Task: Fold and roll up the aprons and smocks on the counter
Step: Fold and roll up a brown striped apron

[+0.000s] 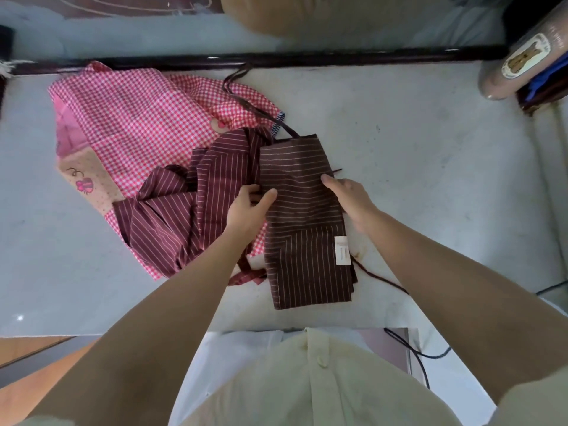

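A dark brown pinstriped apron (pixel 302 229) lies folded into a long narrow strip in the middle of the counter (pixel 430 167), a white label near its right edge. My left hand (pixel 250 207) grips its left edge, thumb on top. My right hand (pixel 349 196) holds its right edge, thumb on the cloth. The apron's dark straps trail away at the far end and toward the near right. To the left a maroon striped apron (pixel 172 216) lies crumpled on top of a spread pink gingham smock (pixel 129 118).
A dark rail (pixel 276 59) runs along the counter's far edge. A plastic-wrapped roll with a bear label (pixel 522 63) sits at the far right corner. A dark cable (pixel 415 348) hangs off the near edge. Bare counter lies to the right of the brown apron.
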`<state>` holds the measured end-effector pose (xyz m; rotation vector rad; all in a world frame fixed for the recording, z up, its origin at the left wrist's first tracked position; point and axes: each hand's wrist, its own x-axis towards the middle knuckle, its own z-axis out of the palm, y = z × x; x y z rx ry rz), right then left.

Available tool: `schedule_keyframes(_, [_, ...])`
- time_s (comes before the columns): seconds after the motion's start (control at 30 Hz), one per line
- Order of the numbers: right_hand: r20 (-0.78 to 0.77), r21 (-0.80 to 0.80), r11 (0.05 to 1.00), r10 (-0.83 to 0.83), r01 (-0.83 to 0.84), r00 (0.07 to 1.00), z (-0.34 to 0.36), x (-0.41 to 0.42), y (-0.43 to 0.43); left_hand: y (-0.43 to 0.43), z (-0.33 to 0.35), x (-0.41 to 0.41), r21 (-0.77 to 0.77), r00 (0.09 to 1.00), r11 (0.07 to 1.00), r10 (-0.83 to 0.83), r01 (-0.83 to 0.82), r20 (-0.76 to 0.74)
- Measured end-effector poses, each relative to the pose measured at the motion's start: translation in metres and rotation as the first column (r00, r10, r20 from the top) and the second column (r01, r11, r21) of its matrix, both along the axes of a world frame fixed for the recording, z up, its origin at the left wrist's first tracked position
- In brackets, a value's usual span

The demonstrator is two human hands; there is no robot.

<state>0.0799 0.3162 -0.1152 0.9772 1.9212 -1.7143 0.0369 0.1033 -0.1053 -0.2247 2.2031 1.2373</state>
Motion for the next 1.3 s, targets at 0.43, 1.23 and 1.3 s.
schedule_keyframes(0.43, [-0.142, -0.077, 0.996, 0.023, -0.034, 0.99, -0.012, -0.042, 0.008, 0.009, 0.005, -0.107, -0.567, 0.652, 0.682, -0.694, 0.462, -0.304])
schedule_keyframes(1.23, [-0.211, 0.64, 0.768, 0.227, -0.041, 0.951, -0.013, -0.055, 0.023, 0.025, -0.003, -0.106, -0.584, 0.711, 0.571, -0.703, 0.577, 0.016])
schedule_keyframes(1.3, [-0.314, 0.699, 0.714, 0.249, 0.045, 0.916, -0.005, -0.04, 0.006, 0.022, -0.001, -0.102, -0.555, 0.764, 0.633, -0.645, 0.539, 0.007])
